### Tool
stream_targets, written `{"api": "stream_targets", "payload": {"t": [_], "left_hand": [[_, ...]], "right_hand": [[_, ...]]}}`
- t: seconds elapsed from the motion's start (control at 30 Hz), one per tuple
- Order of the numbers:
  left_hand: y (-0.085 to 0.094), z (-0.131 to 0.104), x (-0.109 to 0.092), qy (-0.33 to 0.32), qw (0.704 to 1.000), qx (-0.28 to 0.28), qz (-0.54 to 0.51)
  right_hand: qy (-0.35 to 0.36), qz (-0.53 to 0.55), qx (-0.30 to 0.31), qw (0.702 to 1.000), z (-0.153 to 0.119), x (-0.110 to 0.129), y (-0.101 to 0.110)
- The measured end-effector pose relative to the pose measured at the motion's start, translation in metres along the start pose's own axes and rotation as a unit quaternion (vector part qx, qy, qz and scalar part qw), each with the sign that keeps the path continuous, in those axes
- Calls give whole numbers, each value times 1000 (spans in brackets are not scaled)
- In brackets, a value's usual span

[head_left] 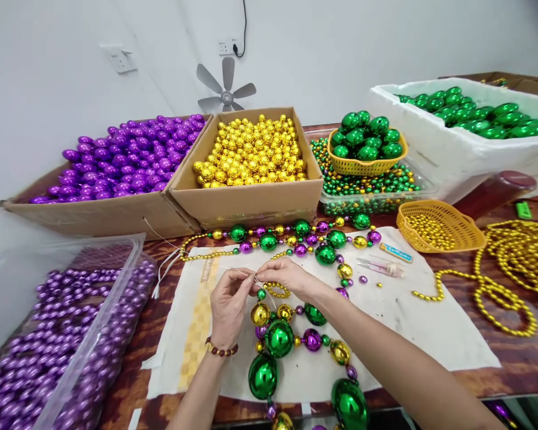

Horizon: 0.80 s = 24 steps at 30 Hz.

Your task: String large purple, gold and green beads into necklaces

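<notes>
My left hand (228,304), with a beaded bracelet (221,348) at its wrist, pinches a thin white string (269,292) between thumb and fingertips. Right beside it, the fingers of my right hand (287,278) are pinched on the same string. A small green bead (261,294) hangs just below the fingertips. From there a bead garland (279,338) of green, gold and purple beads runs down over the table's front edge. More of the garland lies on the white cloth (399,322) behind my hands. My fingers partly hide the exact spot where the string is gripped.
Behind stand cardboard boxes of purple beads (130,158) and gold beads (255,149). A plastic bin of purple beads (76,304) is at left. On the right are small scissors (372,264), a yellow basket (470,236), gold bead strands (520,257) and a foam box (430,152).
</notes>
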<state>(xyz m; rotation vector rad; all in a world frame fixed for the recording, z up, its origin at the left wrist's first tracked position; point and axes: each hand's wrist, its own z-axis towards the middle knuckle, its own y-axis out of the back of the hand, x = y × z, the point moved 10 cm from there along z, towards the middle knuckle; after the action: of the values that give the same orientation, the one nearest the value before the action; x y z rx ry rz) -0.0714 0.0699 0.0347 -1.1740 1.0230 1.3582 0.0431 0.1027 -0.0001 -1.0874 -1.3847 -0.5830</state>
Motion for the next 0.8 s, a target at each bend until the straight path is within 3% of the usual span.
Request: {"api": "stream_targets", "payload": {"t": [0.27, 0.57, 0.8], "left_hand": [[8, -2, -1, -10, 1000, -18, -3], [1, -1, -8, -40, 999, 14, 12], [6, -1, -5, -36, 999, 5, 17]], "right_hand": [[-35, 55, 16, 998, 1, -10, 3], [-38, 48, 54, 997, 4, -7, -6], [-33, 45, 57, 997, 5, -6, 0]]}}
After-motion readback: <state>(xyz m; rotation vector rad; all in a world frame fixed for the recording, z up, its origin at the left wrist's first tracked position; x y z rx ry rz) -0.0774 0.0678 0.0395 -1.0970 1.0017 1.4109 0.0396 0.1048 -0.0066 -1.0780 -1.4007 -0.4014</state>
